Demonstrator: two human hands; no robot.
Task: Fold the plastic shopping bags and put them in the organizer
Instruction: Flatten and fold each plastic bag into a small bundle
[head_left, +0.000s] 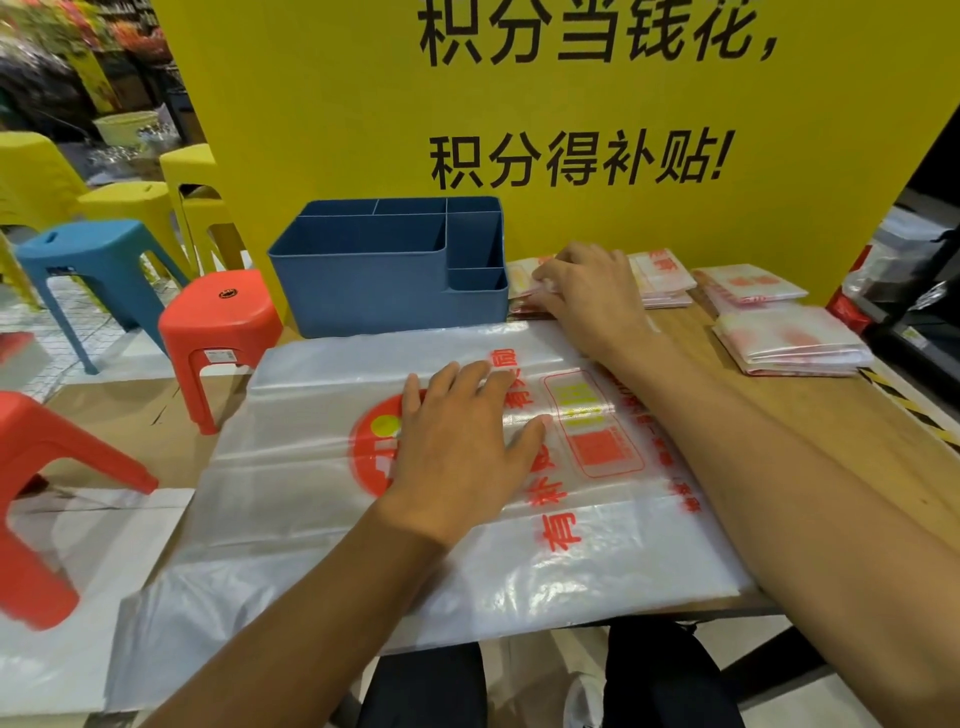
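At the far left stood a blue stool (91, 254) and an orange stool (221, 322), with yellow stools (130, 202) behind them. Next came the blue organizer (389, 275), upright at the back of the wooden worktop (810, 415) against a yellow sign (571, 104); its compartments looked bare as far as they showed. A large clear plastic bag (322, 499) with red print lay spread flat across the worktop in front of the organizer, its left part hanging past the edge. The left hand (462, 441) pressed down on the middle of that bag, fingers straight and spread apart. The right hand (587, 296) reached to a folded bag (524, 283) just right of the organizer, its fingers bent at the bag's edge; whether they pinched it or merely touched it could not be told. Further right lay three more stacks of folded bags (789, 343), close together near the worktop's right end
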